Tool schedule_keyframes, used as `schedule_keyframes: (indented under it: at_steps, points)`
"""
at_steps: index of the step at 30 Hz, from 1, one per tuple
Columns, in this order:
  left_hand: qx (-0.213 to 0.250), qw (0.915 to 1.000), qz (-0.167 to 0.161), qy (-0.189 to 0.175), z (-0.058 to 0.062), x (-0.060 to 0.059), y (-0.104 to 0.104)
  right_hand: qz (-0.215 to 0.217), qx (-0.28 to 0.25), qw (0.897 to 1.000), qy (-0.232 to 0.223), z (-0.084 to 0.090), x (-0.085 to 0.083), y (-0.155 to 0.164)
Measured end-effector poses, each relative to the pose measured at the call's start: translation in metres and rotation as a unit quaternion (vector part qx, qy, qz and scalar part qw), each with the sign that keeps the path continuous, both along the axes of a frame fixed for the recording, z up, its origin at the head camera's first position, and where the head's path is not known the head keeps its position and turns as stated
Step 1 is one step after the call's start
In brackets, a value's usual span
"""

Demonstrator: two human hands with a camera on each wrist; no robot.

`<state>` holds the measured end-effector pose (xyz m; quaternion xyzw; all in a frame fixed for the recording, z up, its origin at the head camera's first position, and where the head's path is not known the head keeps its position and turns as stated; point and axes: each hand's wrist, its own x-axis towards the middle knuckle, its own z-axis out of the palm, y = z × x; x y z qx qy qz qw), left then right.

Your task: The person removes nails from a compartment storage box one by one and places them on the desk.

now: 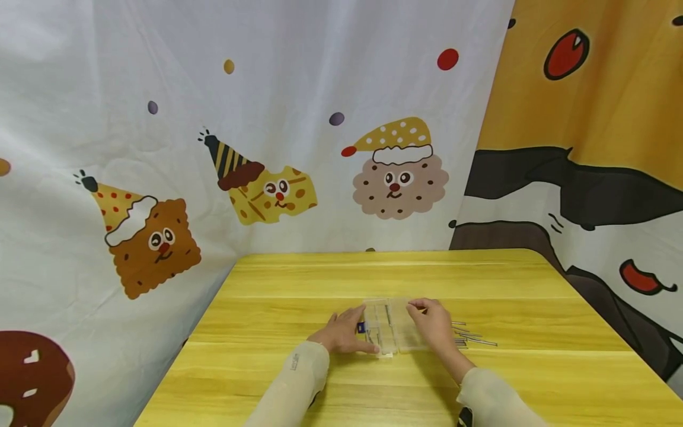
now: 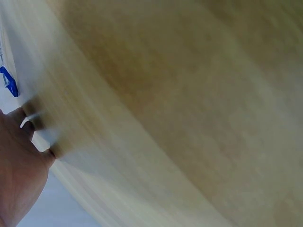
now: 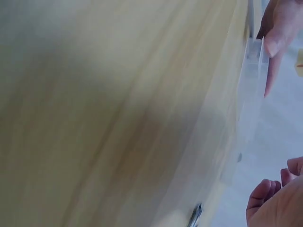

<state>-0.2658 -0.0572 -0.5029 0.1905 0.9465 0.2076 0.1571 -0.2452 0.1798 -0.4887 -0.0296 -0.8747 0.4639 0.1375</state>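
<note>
A clear plastic compartment box (image 1: 382,330) lies on the table with its lid (image 1: 407,332) folded out to the right. A blue latch (image 1: 361,327) shows on its left side, also in the left wrist view as a blue latch (image 2: 9,82). My left hand (image 1: 344,332) grips the box's left end, thumb at the near edge and fingers at the far side. Over the lid is my right hand (image 1: 433,323), thumb and fingers bent together; whether something small is between them cannot be told. Thin metal pieces lie inside the box.
Several thin metal rods, like long screws (image 1: 469,339), lie loose on the table just right of my right hand. The wooden table (image 1: 299,284) reaches back to a white printed curtain (image 1: 299,89). One metal piece (image 3: 195,215) shows low in the right wrist view.
</note>
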Motion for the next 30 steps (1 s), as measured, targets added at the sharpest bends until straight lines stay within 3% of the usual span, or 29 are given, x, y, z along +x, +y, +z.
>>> schedule_keyframes:
  at_steps: [14,30]
  points:
    - [0.003,1.0000,-0.005,0.003,0.001,-0.001,-0.001,-0.086,-0.026,0.996,0.018,-0.016,0.002,-0.060]
    - [0.004,0.9998,-0.011,0.016,0.000,0.000,0.000,-0.139,-0.017,0.990,0.005,-0.025,0.003,-0.088]
